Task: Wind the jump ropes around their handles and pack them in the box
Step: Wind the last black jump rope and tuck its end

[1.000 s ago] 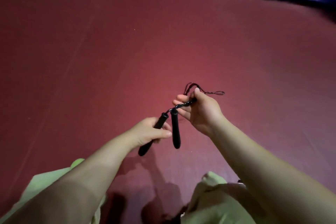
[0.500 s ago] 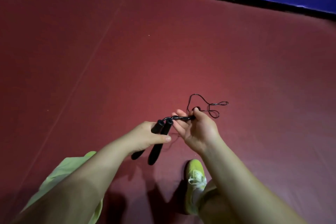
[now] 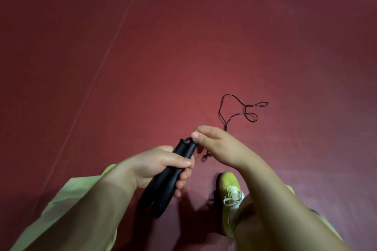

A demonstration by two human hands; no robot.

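Fingers (image 3: 183,162) of the left hand (image 3: 159,166) curl around both black jump rope handles (image 3: 169,175), held side by side above the red floor (image 3: 142,67). Right hand (image 3: 220,146) pinches the thin black rope (image 3: 240,112) just at the handles' top ends, its loose loops trailing on the floor beyond, near a yellow-green shoe (image 3: 229,187).

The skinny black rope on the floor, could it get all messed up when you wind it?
It might. The rope lies in loose, crossing loops on the red floor, so pulling it in could tighten them into a knot. The right hand pinches it near the tops of the handles, so it could slip out. The left hand grips both handles together; if they spread apart, the winding may come out loose.
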